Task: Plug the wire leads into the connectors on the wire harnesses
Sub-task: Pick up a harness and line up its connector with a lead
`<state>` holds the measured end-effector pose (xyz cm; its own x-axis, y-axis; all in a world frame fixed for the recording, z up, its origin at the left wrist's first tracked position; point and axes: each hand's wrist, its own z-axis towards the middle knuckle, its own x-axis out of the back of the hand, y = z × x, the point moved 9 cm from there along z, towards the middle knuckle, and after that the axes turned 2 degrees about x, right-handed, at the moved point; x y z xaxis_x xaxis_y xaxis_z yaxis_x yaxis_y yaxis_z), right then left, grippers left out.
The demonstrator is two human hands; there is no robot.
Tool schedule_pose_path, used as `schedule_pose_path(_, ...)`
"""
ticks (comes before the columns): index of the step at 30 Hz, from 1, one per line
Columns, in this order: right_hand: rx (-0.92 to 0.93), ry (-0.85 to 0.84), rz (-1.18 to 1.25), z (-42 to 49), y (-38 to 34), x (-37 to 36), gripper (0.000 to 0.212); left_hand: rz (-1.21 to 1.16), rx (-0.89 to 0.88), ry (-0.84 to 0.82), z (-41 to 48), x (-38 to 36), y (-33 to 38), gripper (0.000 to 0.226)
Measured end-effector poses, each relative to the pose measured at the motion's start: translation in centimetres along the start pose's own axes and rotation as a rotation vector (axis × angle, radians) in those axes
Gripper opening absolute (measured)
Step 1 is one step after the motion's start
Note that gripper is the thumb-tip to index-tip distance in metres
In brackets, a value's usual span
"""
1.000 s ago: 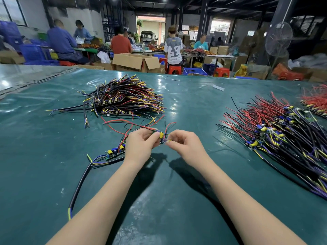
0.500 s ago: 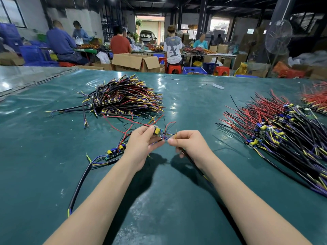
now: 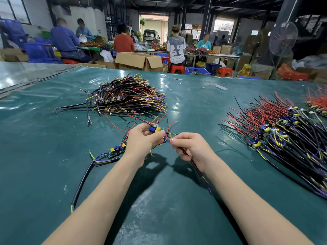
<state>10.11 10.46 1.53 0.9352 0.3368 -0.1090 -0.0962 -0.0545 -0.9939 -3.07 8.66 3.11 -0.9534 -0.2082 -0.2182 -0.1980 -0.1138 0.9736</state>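
One board (image 3: 154,129) in left hand (image 3: 141,144), cable (image 3: 194,167) in right hand (image 3: 192,147), leads (image 3: 172,134) blurred

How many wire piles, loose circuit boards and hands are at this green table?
Wire piles: 3 - left pile, right pile, far-right pile
Loose boards: 2 - table board, held board
Hands: 2 - left hand, right hand
Total: 7

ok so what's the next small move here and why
Probably ease the right hand toward the left hand, pushing the pinched yellow and blue leads into the small circuit board the left grips. The lead tips sit beside the board, with the black cable trailing under the right wrist. Whether any lead is seated is too small to tell.
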Motion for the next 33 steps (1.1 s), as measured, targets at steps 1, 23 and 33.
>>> schedule_pose_path(1,-0.024,-0.029,0.013,0.0,0.1,-0.4,0.028,-0.012,0.017,0.000,0.0,0.1,0.0,0.017)
schedule_pose_path(23,0.084,0.090,0.070,-0.1,-0.5,0.3,0.010,0.227,0.090,-0.204,-1.2,-2.4,-1.3,0.022)
schedule_pose_path(33,0.110,0.316,0.171,-0.4,-0.5,3.6,0.017,0.376,0.165,-0.321,-1.3,-2.7,-2.4,0.018)
